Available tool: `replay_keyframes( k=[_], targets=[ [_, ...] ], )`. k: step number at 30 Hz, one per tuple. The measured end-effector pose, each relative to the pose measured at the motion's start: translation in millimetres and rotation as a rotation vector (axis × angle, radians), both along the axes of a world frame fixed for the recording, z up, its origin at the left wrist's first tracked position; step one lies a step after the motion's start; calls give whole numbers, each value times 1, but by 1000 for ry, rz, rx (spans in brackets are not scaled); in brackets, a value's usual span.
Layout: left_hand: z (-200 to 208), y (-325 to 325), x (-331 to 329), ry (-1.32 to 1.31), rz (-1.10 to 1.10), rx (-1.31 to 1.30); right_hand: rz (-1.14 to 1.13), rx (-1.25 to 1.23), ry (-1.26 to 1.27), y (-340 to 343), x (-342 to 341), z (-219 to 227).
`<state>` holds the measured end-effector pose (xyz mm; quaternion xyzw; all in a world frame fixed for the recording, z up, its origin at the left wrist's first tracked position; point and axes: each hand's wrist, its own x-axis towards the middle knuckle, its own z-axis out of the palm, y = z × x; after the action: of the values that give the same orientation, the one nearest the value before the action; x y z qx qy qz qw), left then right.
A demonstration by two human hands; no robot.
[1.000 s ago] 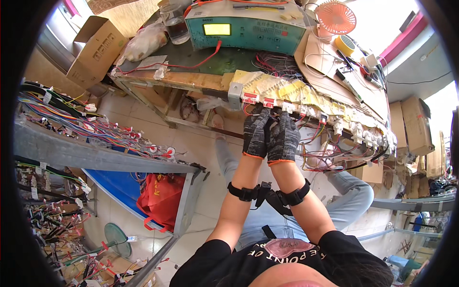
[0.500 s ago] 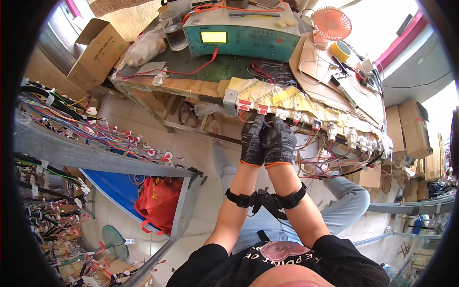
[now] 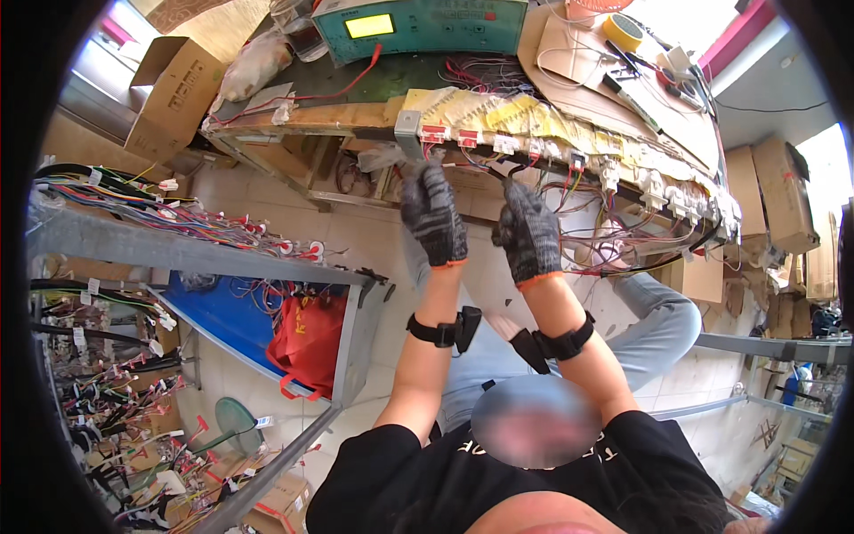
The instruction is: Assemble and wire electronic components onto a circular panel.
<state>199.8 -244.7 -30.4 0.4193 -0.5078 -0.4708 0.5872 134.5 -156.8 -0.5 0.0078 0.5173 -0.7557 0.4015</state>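
My left hand (image 3: 433,218), in a dark grey knit glove with an orange cuff, is raised just below the front edge of the bench, fingers curled together. Thin wires from a red connector (image 3: 433,134) come down near its fingertips. To its right my right hand (image 3: 529,233), gloved the same way, has thumb and fingers closed; what they grip is too small to make out. A dark cable (image 3: 507,169) runs just above its fingertips. Another red connector (image 3: 468,139) and several white connectors (image 3: 654,191) line the bench edge, with coloured wires (image 3: 614,233) hanging below.
A teal tester (image 3: 422,34) with a lit yellow screen stands on the bench, a red lead plugged into it. Markers (image 3: 633,102) lie on cardboard at right. A metal rack (image 3: 178,254) of wire harnesses and a red bag (image 3: 307,343) in a blue tray are at left.
My hands have come apart and drawn down from the connectors at the bench edge, the left one leftward and the right one slightly right. The whole view has shifted a little.
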Motion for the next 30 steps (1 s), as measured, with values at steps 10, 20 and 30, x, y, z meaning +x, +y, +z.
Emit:
replay_keyframes(
  k=[10,20,30],
  targets=[
    [16,-9,1,-88,-184,72,31,41,21,59,2,-24],
    [-8,-9,6,368,-58,474,57,15,-24,71,3,-27],
    [-5,-48,9,216,-280,329,35,-29,-67,73,-10,-28]
  ],
)
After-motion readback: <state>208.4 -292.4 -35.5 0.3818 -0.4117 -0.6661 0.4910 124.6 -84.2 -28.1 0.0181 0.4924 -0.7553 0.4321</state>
